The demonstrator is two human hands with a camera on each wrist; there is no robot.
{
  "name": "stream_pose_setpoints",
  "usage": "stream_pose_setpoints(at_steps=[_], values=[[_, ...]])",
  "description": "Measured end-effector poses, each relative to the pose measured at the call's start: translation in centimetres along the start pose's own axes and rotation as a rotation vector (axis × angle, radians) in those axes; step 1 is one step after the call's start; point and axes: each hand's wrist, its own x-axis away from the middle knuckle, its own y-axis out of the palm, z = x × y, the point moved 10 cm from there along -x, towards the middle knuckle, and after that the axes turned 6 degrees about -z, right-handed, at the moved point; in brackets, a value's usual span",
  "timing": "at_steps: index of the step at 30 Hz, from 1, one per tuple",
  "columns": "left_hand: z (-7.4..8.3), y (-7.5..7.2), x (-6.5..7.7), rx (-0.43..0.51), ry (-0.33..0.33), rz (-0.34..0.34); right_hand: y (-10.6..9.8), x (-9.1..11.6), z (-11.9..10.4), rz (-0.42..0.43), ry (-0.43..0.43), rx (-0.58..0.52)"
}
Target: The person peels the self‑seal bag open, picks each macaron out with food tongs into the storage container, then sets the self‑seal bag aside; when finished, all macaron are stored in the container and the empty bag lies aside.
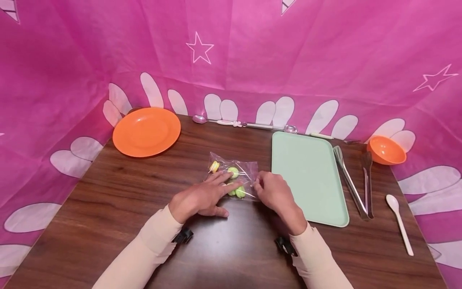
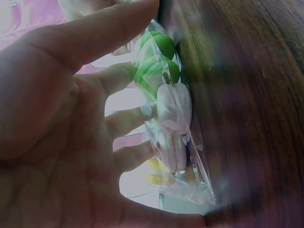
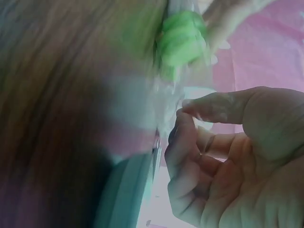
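Note:
A clear plastic bag point(image 1: 251, 167) lies on the table in front of me, holding green macarons point(image 1: 240, 192) and a yellow macaron point(image 1: 214, 166). White macarons point(image 2: 174, 108) also show inside it in the left wrist view. My left hand point(image 1: 200, 197) is spread over the bag's left part, its straight fingers touching the film above the macarons. At the bag's right edge, my right hand point(image 1: 277, 191) pinches the film between thumb and index finger, as the right wrist view shows. The left hand partly covers the macarons.
A pale green tray point(image 1: 306, 176) lies just right of the bag. Beyond it are metal tongs point(image 1: 351, 184), brown-tipped tongs point(image 1: 367, 176), an orange bowl point(image 1: 387, 150) and a white spoon point(image 1: 400, 224). An orange plate point(image 1: 146, 132) sits back left; metal utensils point(image 1: 260, 126) line the back edge.

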Motion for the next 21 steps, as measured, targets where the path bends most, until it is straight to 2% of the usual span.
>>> stream_pose_setpoints(at_steps=[3, 5, 9, 15, 21], values=[[0.0, -0.1, 0.1, -0.004, -0.002, 0.002, -0.4, 0.1, 0.9, -0.018, 0.014, -0.055], [0.0, -0.1, 0.1, -0.009, -0.002, 0.006, -1.4, 0.7, 0.5, -0.061, 0.039, -0.092], [-0.1, -0.2, 0.2, -0.015, -0.004, 0.01, -2.0, 0.7, 1.3, -0.081, 0.02, -0.119], [0.0, -0.1, 0.1, -0.024, -0.015, 0.011, -3.0, 0.4, 1.1, -0.005, -0.025, -0.134], [0.1, 0.2, -0.3, -0.035, -0.044, -0.005, -2.4, -1.0, -0.1, 0.032, 0.012, -0.031]])
